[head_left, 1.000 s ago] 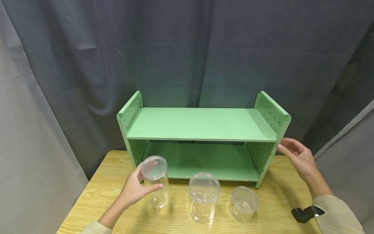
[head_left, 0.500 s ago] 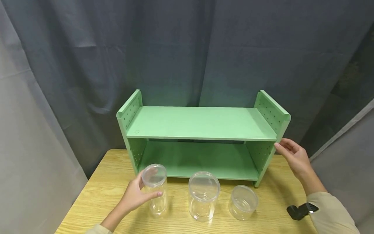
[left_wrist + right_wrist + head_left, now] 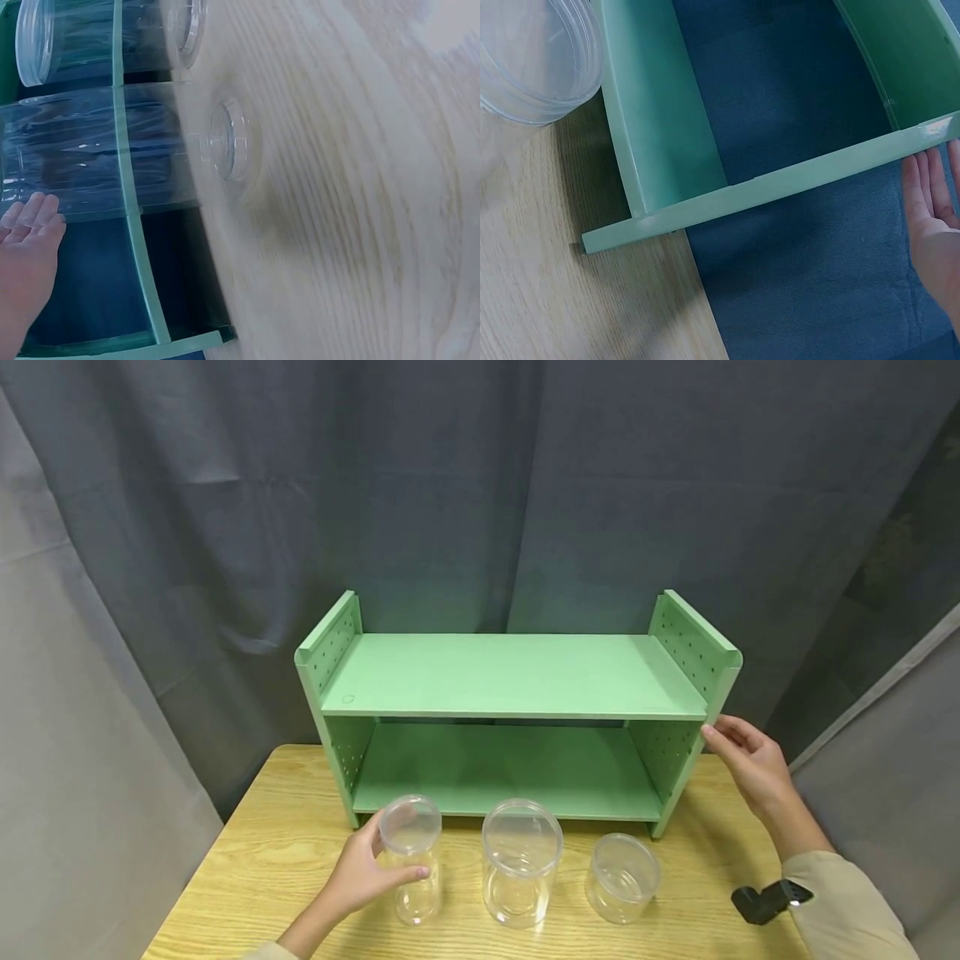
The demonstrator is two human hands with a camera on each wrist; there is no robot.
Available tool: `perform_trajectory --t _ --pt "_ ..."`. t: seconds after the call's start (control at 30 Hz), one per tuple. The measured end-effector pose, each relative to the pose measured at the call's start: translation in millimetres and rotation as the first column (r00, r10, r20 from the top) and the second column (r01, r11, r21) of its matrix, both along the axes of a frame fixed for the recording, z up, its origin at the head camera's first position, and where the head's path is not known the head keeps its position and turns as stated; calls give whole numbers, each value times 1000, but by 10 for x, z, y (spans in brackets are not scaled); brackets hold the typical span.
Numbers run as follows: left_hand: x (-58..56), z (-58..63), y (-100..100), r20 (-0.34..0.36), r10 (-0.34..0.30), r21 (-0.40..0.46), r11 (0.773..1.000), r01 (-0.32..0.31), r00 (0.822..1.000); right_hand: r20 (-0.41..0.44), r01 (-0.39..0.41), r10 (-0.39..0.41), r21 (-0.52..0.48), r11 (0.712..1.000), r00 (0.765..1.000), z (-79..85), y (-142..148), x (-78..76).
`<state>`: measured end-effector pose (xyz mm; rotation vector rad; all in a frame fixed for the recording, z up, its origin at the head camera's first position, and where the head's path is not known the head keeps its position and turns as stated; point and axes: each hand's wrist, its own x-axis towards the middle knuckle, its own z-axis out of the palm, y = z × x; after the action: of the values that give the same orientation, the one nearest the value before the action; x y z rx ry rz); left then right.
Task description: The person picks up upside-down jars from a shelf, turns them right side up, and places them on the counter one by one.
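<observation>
My left hand (image 3: 360,877) grips a tall clear jar (image 3: 411,827) with a lid, thumb across its front and fingers round its far left side. The jar stands upright over the table in front of the shelf. In the left wrist view, the fingertips (image 3: 46,206) lie along the wall of that jar (image 3: 82,150). At the far side, my right hand (image 3: 753,768) touches the right side panel of a green two-tier shelf (image 3: 517,677). Seen from the right wrist, extended fingers (image 3: 924,176) meet the outer face of the panel (image 3: 780,180).
A wider clear jar (image 3: 522,860) stands just right of the held one, and a short clear jar (image 3: 622,877) sits further right. All are on a wooden table (image 3: 247,835) before the shelf. Dark grey curtains (image 3: 435,493) hang behind.
My left hand has brought the tall jar down and rightward, closer to the wider jar. The right hand has shifted slightly left, up against the shelf's side panel.
</observation>
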<state>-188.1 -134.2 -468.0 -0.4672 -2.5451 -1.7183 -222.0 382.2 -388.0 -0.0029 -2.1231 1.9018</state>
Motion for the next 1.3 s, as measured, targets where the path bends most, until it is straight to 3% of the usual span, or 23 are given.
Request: perform_trajectory --t 0.67,1.0,1.3 --pt "-49 -116 -33 -1 -17 30 999 17 1000 -8 -34 33 -97 995 999 4 -35 18" --pt "-38 -80 -12 56 -2 16 1000 1 998 17 -22 23 -55 998 1000 -28 -29 35" --pt "-42 -55 -24 50 -28 7 1000 27 998 25 -13 13 0 1000 1000 -56 -12 36"
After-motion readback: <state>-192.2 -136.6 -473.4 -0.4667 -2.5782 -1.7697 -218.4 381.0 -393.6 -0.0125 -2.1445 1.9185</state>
